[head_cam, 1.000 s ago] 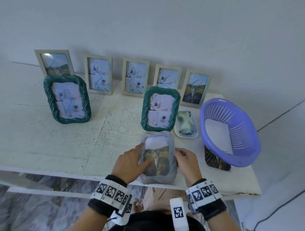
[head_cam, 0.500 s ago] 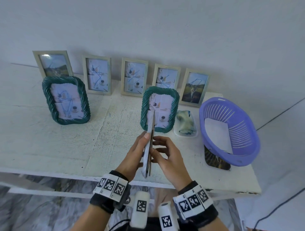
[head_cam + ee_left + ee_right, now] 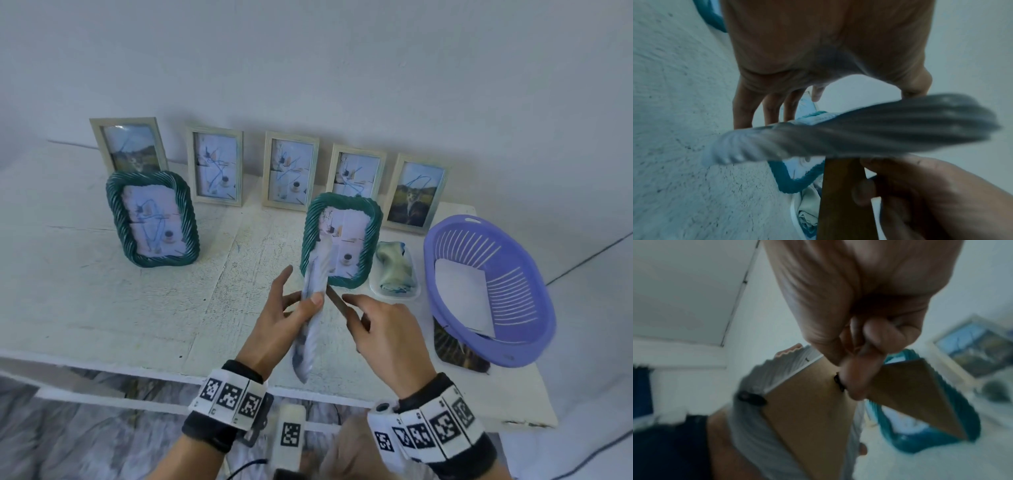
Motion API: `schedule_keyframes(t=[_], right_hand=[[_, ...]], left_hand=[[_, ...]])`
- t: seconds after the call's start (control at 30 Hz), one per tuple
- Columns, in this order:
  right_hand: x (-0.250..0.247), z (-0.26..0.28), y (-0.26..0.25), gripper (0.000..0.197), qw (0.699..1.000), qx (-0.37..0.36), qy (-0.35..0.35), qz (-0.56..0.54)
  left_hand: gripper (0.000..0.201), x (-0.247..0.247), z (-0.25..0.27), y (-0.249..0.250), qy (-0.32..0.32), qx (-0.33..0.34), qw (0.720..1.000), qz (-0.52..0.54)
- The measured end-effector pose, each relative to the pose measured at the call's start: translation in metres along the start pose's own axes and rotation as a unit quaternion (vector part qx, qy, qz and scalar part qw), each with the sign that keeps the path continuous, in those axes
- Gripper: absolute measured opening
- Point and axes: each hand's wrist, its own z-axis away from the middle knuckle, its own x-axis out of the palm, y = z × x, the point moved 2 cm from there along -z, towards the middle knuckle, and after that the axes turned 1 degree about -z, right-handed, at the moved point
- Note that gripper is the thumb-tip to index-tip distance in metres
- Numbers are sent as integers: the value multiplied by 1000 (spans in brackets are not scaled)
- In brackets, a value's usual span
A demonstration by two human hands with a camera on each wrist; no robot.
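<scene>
A pale grey ribbed picture frame (image 3: 310, 329) is held edge-on above the front of the white table (image 3: 102, 308). My left hand (image 3: 298, 301) grips it, thumb on its near edge and fingers behind. My right hand (image 3: 356, 315) pinches the brown stand (image 3: 335, 301) on the frame's back, swung out at an angle. In the left wrist view the frame (image 3: 859, 136) crosses the picture, with the brown stand (image 3: 840, 194) below it. The right wrist view shows the brown backing board (image 3: 807, 410) and the opened stand (image 3: 920, 394) under my fingers (image 3: 859, 363).
Two green rope-rim frames (image 3: 152, 219) (image 3: 342, 240) stand on the table. Several pale frames (image 3: 219, 166) lean along the wall. A purple basket (image 3: 486, 291) holding white paper sits at the right over a dark photo (image 3: 455, 353). A small dish with cloth (image 3: 394, 270) lies beside it.
The grey frame lay flat on the table under both hands; it has been lifted and turned on edge. My right hand now pulls the brown stand away from its back.
</scene>
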Motion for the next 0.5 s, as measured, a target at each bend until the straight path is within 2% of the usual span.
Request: schedule_keyframes(t=[0.07,0.1,0.13,0.23,0.27,0.3,0.37,0.43,0.5], right_hand=[[2,-1,-4,19,994,42,-18,-102],[3,-2,-5,21,975,88,-25,-204],[4,-3,-6,24,938,144,-29,-316],[10,-6,-6,49,775,284,-43,-563],[11,-7,-3,54,733,300,-49,-608],[11,-10,0,56,711,302,-52,-633],[11,-14,10,54,697,293,-51,-653],[12,-16,18,54,692,303,-53,-653],[16,-17,26,58,690,296,-72,-657]], left_hand=[[108,2,-1,2,4,15,999,-32],[109,3,0,3,7,28,998,-60],[109,5,0,5,10,43,995,-88],[118,9,2,1,18,86,980,-178],[120,9,2,0,27,91,976,-197],[119,8,2,-2,43,95,974,-202],[101,5,2,-2,88,78,980,-158],[71,1,1,0,117,38,991,-58],[55,0,0,2,93,-15,995,26]])
